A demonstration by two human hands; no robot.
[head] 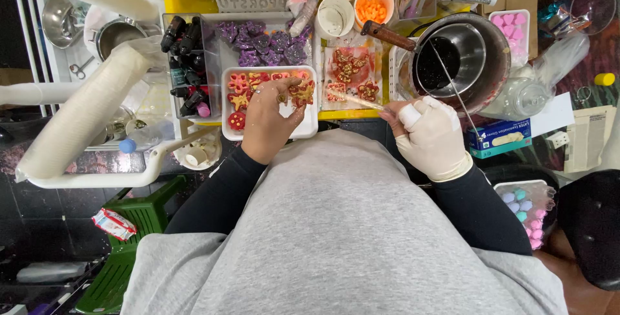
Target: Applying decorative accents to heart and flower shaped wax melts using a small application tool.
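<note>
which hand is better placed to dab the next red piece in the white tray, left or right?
Probably right. The gloved right hand holds the thin stick, its tip pointing toward the white tray. The bare left hand rests on the tray, pinching a red-gold piece, so it is occupied steadying.

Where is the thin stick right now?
In the head view, the thin stick is pinched in the gloved right hand, its tip reaching left over the sheet of red and gold pieces, right of the white tray.
</note>
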